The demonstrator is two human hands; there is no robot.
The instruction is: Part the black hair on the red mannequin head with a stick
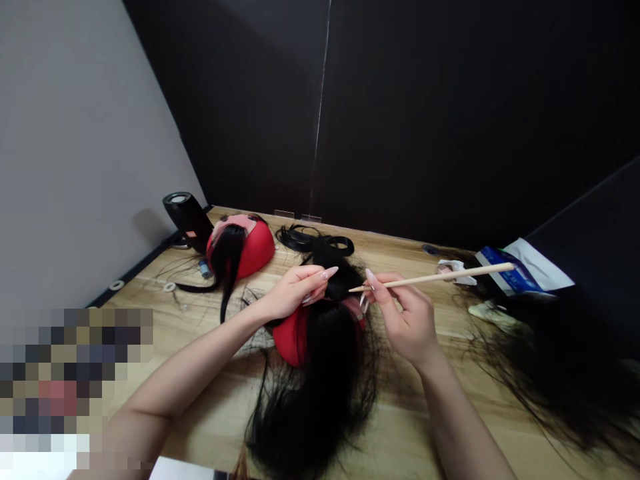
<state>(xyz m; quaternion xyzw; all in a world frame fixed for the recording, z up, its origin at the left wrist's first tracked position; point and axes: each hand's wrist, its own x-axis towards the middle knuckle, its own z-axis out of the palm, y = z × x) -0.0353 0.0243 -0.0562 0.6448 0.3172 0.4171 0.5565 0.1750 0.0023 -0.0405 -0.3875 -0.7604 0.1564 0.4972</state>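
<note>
A long black wig [320,400] hangs over a red dome-shaped head form [287,341] in front of me, its hair falling towards the table's near side. At the wig's top left, my left hand [299,291] is closed, thumb and forefinger together against the dark hair; whatever lies between the fingertips cannot be made out. My right hand [407,313] grips a slim pale wooden stick [450,275] between thumb and fingers. Its pointed tip faces left, close to the hair between my hands, while the thick end sticks out to the right.
Behind on the left, another red head form [260,248] carries black hair, beside a black cylinder [187,220] and a small blue spool [204,269]. A coil of black hair [345,245] lies at the back. Loose hair [565,360] and a blue-and-white packet [520,270] occupy the right. Dark panels enclose the table.
</note>
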